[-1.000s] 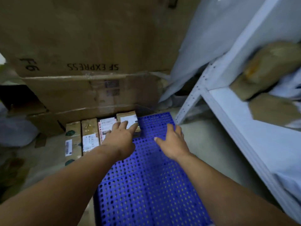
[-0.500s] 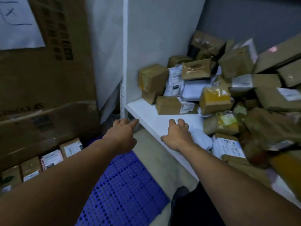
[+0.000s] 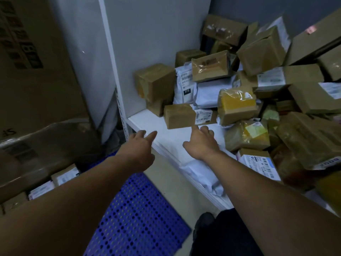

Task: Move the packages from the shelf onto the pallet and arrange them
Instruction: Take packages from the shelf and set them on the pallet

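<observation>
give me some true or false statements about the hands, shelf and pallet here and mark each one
1. The left hand and the right hand both hold nothing. True.
2. The blue pallet lies on the white shelf. False: it lies on the floor, below and left of the shelf.
3. A brown box with a white label lies just beyond the right hand's fingertips. True.
4. The shelf holds a single package. False: many packages are piled on it.
</observation>
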